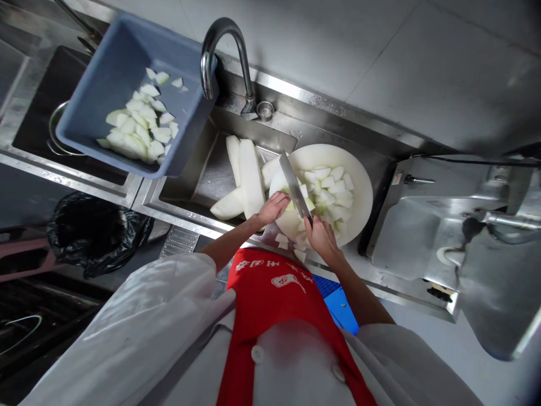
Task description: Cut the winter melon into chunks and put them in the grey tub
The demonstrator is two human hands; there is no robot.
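My right hand (321, 235) grips the handle of a cleaver (293, 181), its broad blade slanting up and to the left. Beneath the blade is a round white cutting board (361, 194), with a pile of pale green-white vegetable chunks (332, 189) on its middle and right. My left hand (274, 208) is at the board's left edge, its fingers bent over a pale vegetable piece (289, 206) beside the blade; the hand partly hides it. Several long, peeled, pale vegetables (250, 175), like white radishes or gourds, lie in the sink left of the board.
A blue-grey tub (186, 129) with cut chunks (139, 124) stands at the upper left. A curved faucet (226, 28) rises behind the steel sink (207, 169). Loose pieces (282, 241) lie at the board's front edge. A black-lined bin (97, 225) is lower left, steel equipment (418, 225) right.
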